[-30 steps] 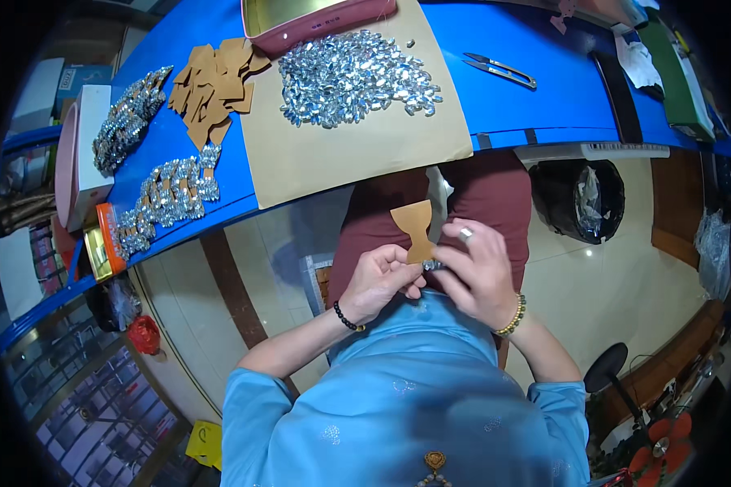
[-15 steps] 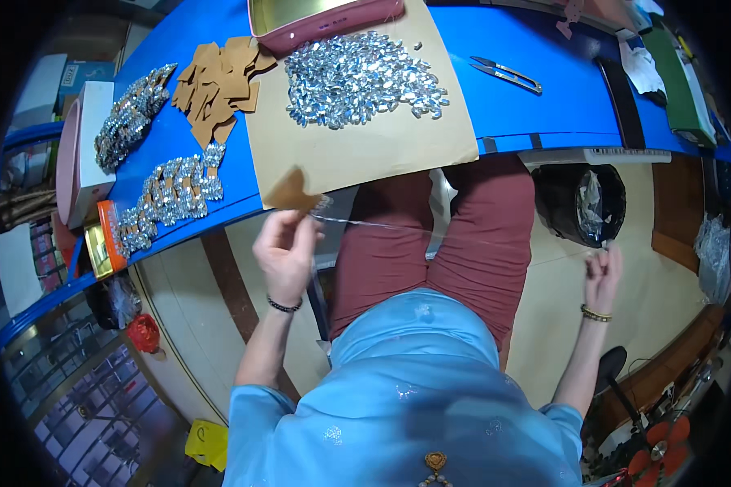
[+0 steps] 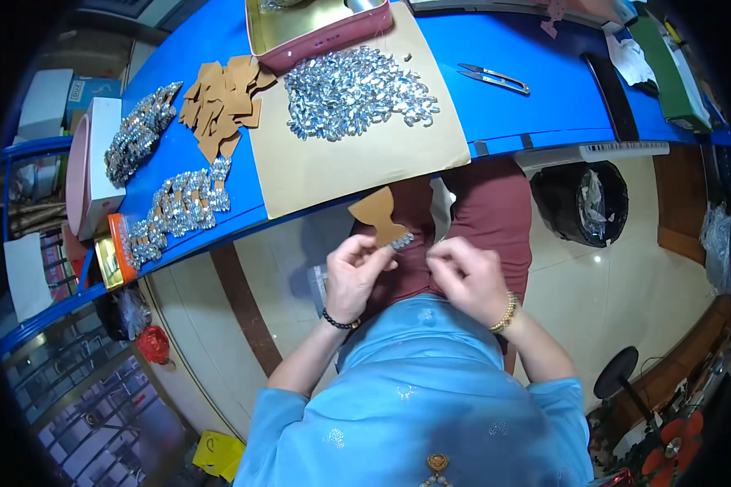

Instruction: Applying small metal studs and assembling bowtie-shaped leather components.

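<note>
The left hand [image 3: 349, 284] pinches a tan, flared, card-like piece [image 3: 374, 209], presumably so its silver beads [image 3: 402, 241] face the right hand [image 3: 469, 282], fingers together.

Your shirt [image 3: 414, 349] is light blue with small silvery, sparkling motifs; your trousers [image 3: 495, 195] are maroon. You wear one black bracelet [image 3: 339, 322] and one gold bracelet [image 3: 506, 315]. The card [image 3: 375, 209] before you is tan, its stones [image 3: 401, 241] silver. The stone heap [image 3: 353, 93] glitters silver, the card pile [image 3: 223, 97] is tan. Your table [image 3: 544, 40] is bright blue, the sheet [image 3: 325, 178] pale brown, the tin [image 3: 300, 53] pink outside, gold inside.
</note>
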Demonstrator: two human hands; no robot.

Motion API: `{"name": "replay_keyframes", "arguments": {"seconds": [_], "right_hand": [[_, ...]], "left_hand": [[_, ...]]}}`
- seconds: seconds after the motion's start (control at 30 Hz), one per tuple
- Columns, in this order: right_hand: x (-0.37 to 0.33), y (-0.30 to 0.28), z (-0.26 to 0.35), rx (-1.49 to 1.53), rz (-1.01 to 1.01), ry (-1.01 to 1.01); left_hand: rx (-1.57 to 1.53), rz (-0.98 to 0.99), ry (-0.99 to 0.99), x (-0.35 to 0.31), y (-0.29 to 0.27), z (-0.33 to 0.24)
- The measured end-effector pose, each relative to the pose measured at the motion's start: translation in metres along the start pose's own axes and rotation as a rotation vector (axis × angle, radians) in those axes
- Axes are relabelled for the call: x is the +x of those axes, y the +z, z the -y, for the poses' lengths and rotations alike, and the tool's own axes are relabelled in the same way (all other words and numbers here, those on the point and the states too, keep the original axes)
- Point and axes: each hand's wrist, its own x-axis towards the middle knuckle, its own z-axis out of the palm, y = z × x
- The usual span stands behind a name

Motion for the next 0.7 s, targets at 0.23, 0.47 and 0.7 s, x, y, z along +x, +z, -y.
{"name": "replay_keyframes", "arguments": {"seconds": [0.23,0.47,0.7], "right_hand": [[0.006,0.027,-0.004,-0.146,-0.088,-0.129],[0.008,0.029,-0.008,-0.181,-0.055,-0.091],[0.008,0.030,-0.010,-0.193,-0.036,-0.054]], "left_hand": [[-0.014,0.053,-0.007,-0.001,0.009,0.007],[-0.077,0.015,0.024,0.000,0.015,0.008],[-0.032,0.007,0.003,0.001,0.013,0.013]]}}
